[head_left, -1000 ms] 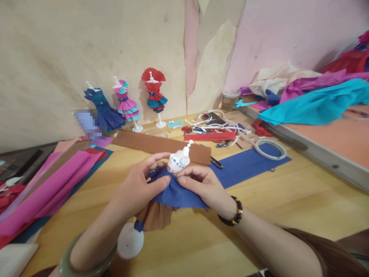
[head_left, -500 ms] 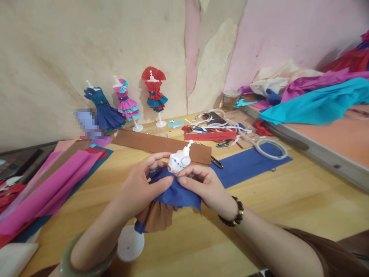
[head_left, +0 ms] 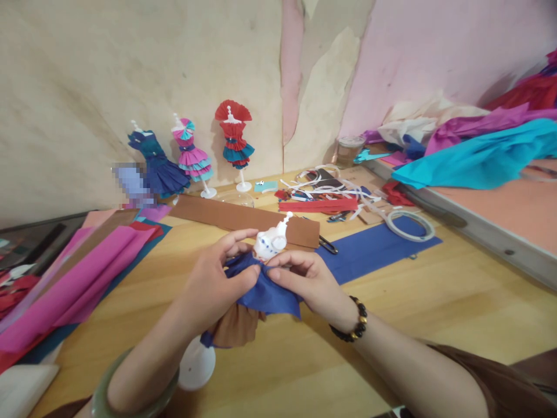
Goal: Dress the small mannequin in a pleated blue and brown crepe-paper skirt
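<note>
A small white doll mannequin tilts to the right between my hands, with a row of blue dots across its bust. Gathered blue crepe paper wraps its waist above a pleated brown paper layer. My left hand curls round the left side, its thumb pressing the blue paper at the waist. On the right, my right hand pinches the same paper between thumb and fingers, the two thumbs nearly meeting. The round white base shows below my left wrist.
Three dressed mannequins, one in red, stand by the wall. A brown paper strip, a blue sheet and a tape roll lie ahead. Stacked coloured papers are at left; a raised board with crumpled paper is at right.
The blue paper's right edge has shifted slightly left and up under my right fingers. The mannequin's skirt and base have swung a little left. Both hands keep their grip.
</note>
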Motion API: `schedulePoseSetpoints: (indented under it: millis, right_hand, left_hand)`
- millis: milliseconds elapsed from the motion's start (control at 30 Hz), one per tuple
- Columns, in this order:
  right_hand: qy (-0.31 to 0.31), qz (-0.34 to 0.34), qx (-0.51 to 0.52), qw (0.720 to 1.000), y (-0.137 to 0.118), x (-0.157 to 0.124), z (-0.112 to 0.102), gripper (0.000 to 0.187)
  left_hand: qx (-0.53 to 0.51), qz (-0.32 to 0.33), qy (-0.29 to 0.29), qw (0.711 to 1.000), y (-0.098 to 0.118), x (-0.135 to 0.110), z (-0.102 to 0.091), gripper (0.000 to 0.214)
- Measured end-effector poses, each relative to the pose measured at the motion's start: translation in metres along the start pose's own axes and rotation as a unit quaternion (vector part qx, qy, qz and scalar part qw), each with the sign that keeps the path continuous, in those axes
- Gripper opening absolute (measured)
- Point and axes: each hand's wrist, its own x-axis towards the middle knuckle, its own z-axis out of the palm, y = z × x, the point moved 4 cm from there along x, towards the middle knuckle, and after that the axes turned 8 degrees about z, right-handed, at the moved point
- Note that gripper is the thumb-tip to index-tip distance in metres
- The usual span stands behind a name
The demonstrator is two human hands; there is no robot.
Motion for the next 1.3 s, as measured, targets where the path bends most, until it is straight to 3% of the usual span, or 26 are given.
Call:
schedulePoseSetpoints:
  millis: [467, 733, 1300]
  right_hand:
    - [0.017, 0.003, 0.011, 1.0, 0.0007, 0.0007, 0.0013, 0.018]
    - [0.04, 0.006, 0.021, 0.999, -0.0014, 0.0005, 0.0043, 0.023]
    - [0.06, 0.005, 0.01, 0.998, -0.0006, 0.0024, 0.0028, 0.032]
  left_hand:
    - [0.026, 0.028, -0.026, 0.999, -0.0011, -0.0031, -0.0006, 0.062]
    - [0.04, -0.004, -0.01, 0.999, -0.0005, -0.0024, 0.0005, 0.067]
    - [0.025, 0.004, 0.001, 1.0, 0.0011, -0.0033, 0.0045, 0.064]
